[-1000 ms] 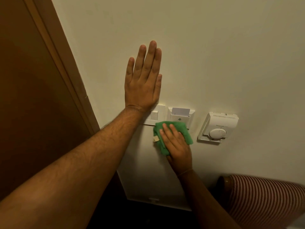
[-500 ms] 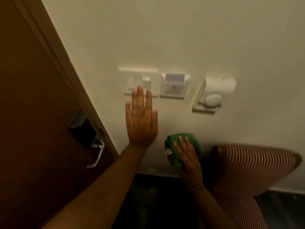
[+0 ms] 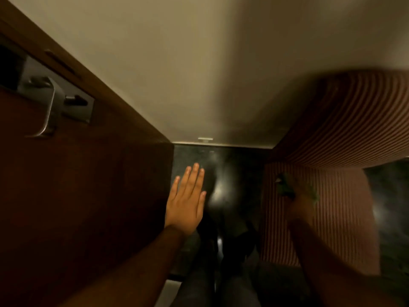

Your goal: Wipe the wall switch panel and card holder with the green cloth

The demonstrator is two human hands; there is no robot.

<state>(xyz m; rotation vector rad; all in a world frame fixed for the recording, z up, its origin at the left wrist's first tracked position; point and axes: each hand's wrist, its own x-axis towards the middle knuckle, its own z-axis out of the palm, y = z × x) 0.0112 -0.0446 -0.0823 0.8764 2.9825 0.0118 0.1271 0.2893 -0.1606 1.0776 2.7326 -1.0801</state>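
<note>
The view points down at the floor, so the switch panel and card holder are out of frame. My left hand (image 3: pixel 187 201) is flat and empty, fingers straight and close together, hovering beside the brown door's edge. My right hand (image 3: pixel 299 206) is blurred over the striped chair seat and grips the green cloth (image 3: pixel 287 188), which shows as a dark green bunch at the fingertips.
The brown door (image 3: pixel 77 207) fills the left, with a metal lever handle (image 3: pixel 47 107). A red-and-white striped chair (image 3: pixel 345 134) stands at the right against the cream wall (image 3: pixel 210 74). Dark glossy floor (image 3: pixel 223 173) lies between them, with my legs below.
The view has swung down from the wall fittings to the floor. Both hands have dropped away from the wall, and the right hand has carried the cloth over the chair.
</note>
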